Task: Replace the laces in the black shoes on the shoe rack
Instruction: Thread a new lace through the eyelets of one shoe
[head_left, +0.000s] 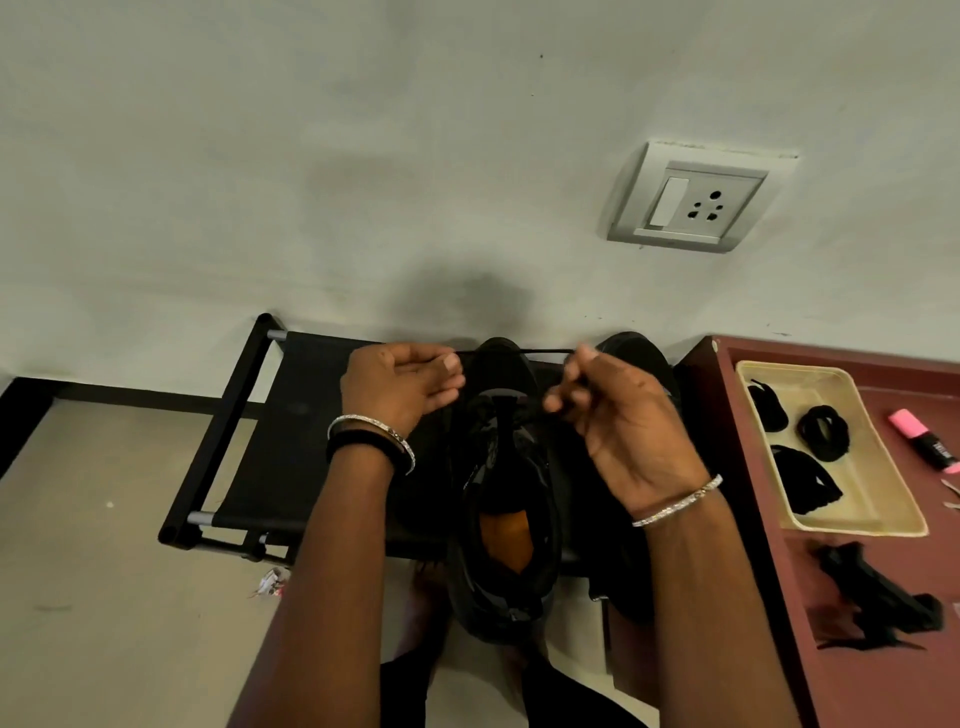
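The black shoe (506, 467) is set lengthwise on the black shoe rack (244, 415), with its toe toward the wall and its heel over the rack's near edge; an orange insole is seen inside it. A black lace (519, 352) is stretched level above the toe, between the two hands. One end is pinched by the left hand (400, 387) between thumb and fingertips, the other fingers being loosely bent. The other end is gripped by the right hand (618, 421), whose fingers are curled in round it. Bangles are worn on both wrists.

A second black shoe (634, 358) is partly hidden behind the right hand, just beside the first. To the right of the rack a dark red table (753, 519) is placed, and on it a cream tray (831, 395) in which coiled black laces (826, 431) are kept. A pink highlighter (922, 439) is laid beside the tray, and a loose heap of black laces (878, 597) nearer the person. A wall socket (691, 200) is fixed above.
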